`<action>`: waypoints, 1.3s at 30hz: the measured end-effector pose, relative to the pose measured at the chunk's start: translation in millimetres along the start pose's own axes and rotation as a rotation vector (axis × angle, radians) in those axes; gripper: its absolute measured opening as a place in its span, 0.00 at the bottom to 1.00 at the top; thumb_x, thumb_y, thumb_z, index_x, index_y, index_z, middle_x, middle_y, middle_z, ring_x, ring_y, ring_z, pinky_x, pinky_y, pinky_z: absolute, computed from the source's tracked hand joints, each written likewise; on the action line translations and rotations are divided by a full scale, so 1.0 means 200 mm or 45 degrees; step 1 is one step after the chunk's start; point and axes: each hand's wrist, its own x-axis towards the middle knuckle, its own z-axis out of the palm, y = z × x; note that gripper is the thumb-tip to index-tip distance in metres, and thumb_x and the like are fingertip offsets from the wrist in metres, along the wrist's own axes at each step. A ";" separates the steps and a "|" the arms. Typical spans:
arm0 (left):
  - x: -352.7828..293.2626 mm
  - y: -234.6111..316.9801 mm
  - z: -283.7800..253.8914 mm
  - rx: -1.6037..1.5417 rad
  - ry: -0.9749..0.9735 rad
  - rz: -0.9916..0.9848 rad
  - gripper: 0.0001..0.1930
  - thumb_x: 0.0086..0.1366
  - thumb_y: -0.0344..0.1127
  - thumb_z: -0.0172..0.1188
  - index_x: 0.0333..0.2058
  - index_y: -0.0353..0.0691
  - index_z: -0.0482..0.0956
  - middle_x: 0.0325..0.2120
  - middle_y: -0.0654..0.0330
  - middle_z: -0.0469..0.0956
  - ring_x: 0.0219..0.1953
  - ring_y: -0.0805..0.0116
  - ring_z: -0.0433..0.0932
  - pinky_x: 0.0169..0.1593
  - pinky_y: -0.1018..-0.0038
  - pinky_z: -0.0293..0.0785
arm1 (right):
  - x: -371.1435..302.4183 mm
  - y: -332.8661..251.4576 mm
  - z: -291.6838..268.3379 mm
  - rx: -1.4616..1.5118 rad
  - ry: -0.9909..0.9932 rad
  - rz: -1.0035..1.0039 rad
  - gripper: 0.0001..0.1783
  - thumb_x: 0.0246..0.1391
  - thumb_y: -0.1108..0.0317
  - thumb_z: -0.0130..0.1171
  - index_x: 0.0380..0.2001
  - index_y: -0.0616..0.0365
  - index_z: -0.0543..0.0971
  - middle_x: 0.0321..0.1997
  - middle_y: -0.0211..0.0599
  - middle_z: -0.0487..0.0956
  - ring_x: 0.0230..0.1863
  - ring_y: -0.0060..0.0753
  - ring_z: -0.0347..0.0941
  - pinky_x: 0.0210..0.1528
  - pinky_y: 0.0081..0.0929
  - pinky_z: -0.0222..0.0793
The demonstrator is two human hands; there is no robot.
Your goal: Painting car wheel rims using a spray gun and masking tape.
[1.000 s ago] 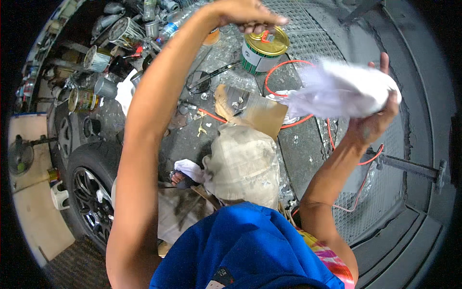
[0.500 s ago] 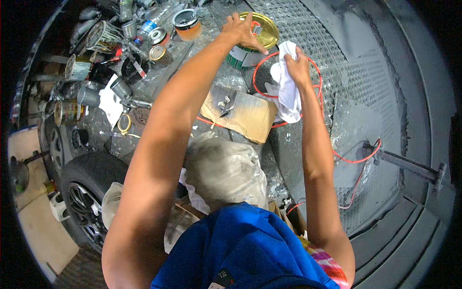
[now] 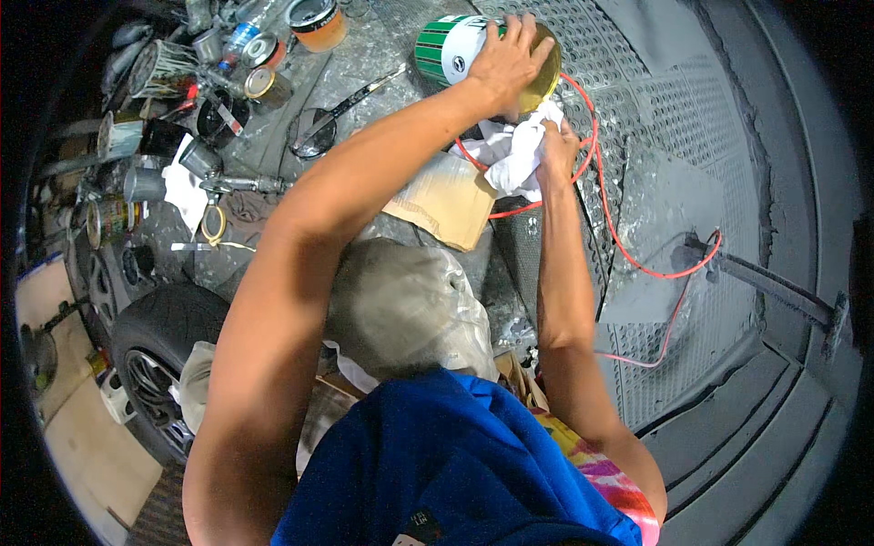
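Observation:
A green-and-white metal can [image 3: 435, 56] lies tipped over at the far middle, its gold lid end [image 3: 546, 82] facing right. My left hand [image 3: 508, 65] grips it near the lid, fingers curled over the side of that end. In my right hand [image 3: 558, 150] is a bunched white cloth [image 3: 521, 162], held up against the lower edge of the lid end. Part of the cloth hangs over a sheet of brown cardboard [image 3: 446, 205]. My left palm hides some of the lid.
A red hose [image 3: 601, 196] loops around the cloth and runs right to a metal bar [image 3: 774, 284]. Cans, cups and tools crowd the left, including an orange can [image 3: 319, 32] and a spray gun [image 3: 246, 184]. A car wheel [image 3: 159, 364] stands near left, beside a covered bundle [image 3: 405, 305].
The can has gone from upright to tipped on its side, lid turned right. My left hand has moved right with it, and my right hand has brought the cloth against its lid end.

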 end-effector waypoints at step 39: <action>0.06 -0.93 0.35 -0.539 -0.185 -0.232 0.72 0.27 0.69 0.83 0.72 0.46 0.60 0.67 0.37 0.63 0.70 0.34 0.56 0.71 0.47 0.61 | -0.14 -0.31 0.34 0.087 -0.289 -0.032 0.16 0.58 0.70 0.61 0.49 0.62 0.80 0.44 0.34 0.82 0.43 0.27 0.78 0.47 0.28 0.75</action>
